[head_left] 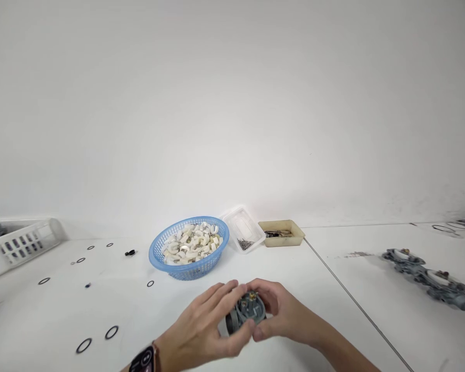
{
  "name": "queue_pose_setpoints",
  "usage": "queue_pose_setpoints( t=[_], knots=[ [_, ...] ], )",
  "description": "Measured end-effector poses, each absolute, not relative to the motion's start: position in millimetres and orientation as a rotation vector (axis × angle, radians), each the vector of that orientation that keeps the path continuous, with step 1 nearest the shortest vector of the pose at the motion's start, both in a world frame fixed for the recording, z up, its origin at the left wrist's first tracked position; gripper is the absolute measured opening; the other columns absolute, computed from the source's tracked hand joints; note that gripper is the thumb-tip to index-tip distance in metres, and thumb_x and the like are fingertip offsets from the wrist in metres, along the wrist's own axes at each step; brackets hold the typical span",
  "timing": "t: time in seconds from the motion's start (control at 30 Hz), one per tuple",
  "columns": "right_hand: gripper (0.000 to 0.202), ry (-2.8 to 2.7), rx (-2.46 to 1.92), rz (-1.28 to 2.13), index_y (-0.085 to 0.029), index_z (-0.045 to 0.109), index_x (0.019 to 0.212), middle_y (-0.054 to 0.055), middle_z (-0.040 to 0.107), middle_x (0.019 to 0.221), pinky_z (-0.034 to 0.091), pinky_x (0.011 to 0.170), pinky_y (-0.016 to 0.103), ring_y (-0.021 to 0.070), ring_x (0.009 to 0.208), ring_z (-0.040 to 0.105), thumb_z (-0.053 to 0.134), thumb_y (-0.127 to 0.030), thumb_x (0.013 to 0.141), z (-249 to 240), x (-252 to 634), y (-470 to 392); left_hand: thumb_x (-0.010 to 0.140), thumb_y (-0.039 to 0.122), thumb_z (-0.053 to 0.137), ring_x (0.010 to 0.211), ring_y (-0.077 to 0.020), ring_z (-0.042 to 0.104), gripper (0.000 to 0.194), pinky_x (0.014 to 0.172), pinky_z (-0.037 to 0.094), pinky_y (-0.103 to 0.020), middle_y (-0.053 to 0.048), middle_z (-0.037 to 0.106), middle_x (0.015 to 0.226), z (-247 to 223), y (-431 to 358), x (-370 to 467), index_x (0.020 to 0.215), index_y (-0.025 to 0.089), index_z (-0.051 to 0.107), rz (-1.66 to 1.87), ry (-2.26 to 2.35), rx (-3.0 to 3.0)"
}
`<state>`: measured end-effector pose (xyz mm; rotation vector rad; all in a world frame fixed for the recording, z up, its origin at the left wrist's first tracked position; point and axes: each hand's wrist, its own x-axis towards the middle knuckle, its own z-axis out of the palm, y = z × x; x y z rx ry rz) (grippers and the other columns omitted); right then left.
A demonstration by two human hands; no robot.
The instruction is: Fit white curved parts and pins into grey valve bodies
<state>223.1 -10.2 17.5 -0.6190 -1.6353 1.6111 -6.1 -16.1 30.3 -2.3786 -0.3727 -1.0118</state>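
Observation:
Between both hands, just above the white tabletop, is a grey metal carburetor body (pixel 251 308) with brass fittings in its open face. My left hand (pixel 207 323) grips it from the left, its fingers over the top and its thumb along the near side. From the right, my right hand (pixel 284 312) holds the same part, fingers behind it and thumb at its near edge. The fingers cover some of the body. Beyond the hands stands a blue basket (pixel 189 268) heaped with white curved plastic pieces (pixel 194 242).
A clear plastic tray (pixel 245 227) with thin metal pins and a yellowish tray (pixel 282 241) stand by the wall. More carburetor bodies (pixel 430 279) lie at right. Black rings (pixel 84 345) are scattered at left, near a white crate (pixel 27 245). A seam (pixel 356 294) crosses the table.

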Motion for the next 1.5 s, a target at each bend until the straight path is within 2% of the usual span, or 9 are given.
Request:
queue_pose_setpoints(
  t=[0.1,0.2,0.27,0.47,0.57,0.9,1.17,1.33,1.5],
  knots=[
    [0.058,-1.677,-0.746,1.388,-0.021,0.067,0.117,0.003,0.069,0.107,0.051,0.093,0.036,0.023,0.102,0.062,0.093,-0.027,0.065,13,217,-9,0.077,0.02,0.076,0.11,-0.0319,0.067,0.064,0.088,0.061,-0.045,-0.02,0.055,0.141,15,-8,-14,0.135,0.022,0.05,-0.836,-0.615,-2.509],
    [0.057,-1.723,-0.781,1.281,-0.02,0.068,0.114,0.004,0.07,0.106,0.052,0.094,0.038,0.0245,0.1,0.064,0.093,-0.028,0.063,3,211,-6,0.071,0.027,0.082,0.113,-0.0304,0.065,0.094,0.093,0.059,-0.042,-0.014,0.055,0.142,5,-5,-18,0.15,0.026,0.032,-0.854,-0.95,-2.805],
    [0.058,-1.743,-0.793,1.291,-0.019,0.068,0.113,0.004,0.071,0.105,0.053,0.093,0.039,0.0254,0.099,0.065,0.094,-0.031,0.063,-3,209,-4,0.068,0.03,0.086,0.115,-0.0298,0.063,0.098,0.095,0.057,-0.04,-0.01,0.058,0.138,4,-6,-20,0.149,0.03,0.03,-0.908,-1.138,-2.981],
    [0.065,-1.803,-0.9,1.32,-0.022,0.066,0.122,0.007,0.071,0.115,0.054,0.092,0.04,0.0297,0.107,0.065,0.092,-0.038,0.065,-11,207,-2,0.076,0.022,0.079,0.106,-0.0241,0.064,0.073,0.086,0.054,-0.031,0.0,0.064,0.121,15,-7,-26,0.138,0.035,0.044,-0.966,-1.303,-3.266],
    [0.063,-1.952,-1.016,1.097,-0.026,0.065,0.125,0.008,0.069,0.124,0.05,0.101,0.043,0.032,0.116,0.063,0.09,-0.04,0.068,-10,211,-1,0.077,0.017,0.079,0.11,-0.0234,0.063,0.075,0.092,0.052,-0.032,0.001,0.064,0.124,13,-5,-29,0.139,0.037,0.043,-0.974,-1.273,-3.267],
    [0.054,-2.159,-1.332,0.418,-0.029,0.068,0.128,0.009,0.062,0.139,0.05,0.108,0.047,0.0361,0.131,0.056,0.068,-0.061,0.085,-10,240,22,0.08,0.05,0.079,0.103,-0.0314,0.07,0.081,0.083,0.056,-0.036,-0.005,0.063,0.131,-15,2,-32,0.146,0.033,0.036,-0.957,-1.187,-3.164],
    [0.033,-2.513,-1.265,0.17,-0.025,0.066,0.12,0.007,0.066,0.129,0.049,0.103,0.037,0.0255,0.121,0.061,0.049,-0.046,0.101,90,135,88,0.081,0.053,0.072,0.084,-0.0298,0.072,0.069,0.064,0.051,-0.032,-0.005,0.068,0.11,-20,6,-32,0.138,0.028,0.042,-0.815,-1.047,-3.068],
    [0.029,-2.677,-1.366,-0.004,-0.02,0.064,0.126,0.01,0.064,0.131,0.046,0.105,0.041,0.0264,0.124,0.058,0.057,-0.023,0.097,85,55,152,0.081,0.056,0.072,0.078,-0.0289,0.072,0.069,0.059,0.049,-0.033,-0.005,0.07,0.104,-20,11,-31,0.135,0.025,0.043,-0.759,-0.933,-3.055],
    [0.026,-2.76,-1.443,-0.07,-0.016,0.067,0.115,0.008,0.067,0.119,0.054,0.096,0.046,0.0226,0.107,0.065,0.064,-0.036,0.099,73,23,182,0.085,0.055,0.07,0.079,-0.0302,0.072,0.056,0.06,0.051,-0.036,-0.008,0.071,0.104,-22,19,-30,0.124,0.021,0.049,-0.676,-0.944,-3.051]
  ],
)
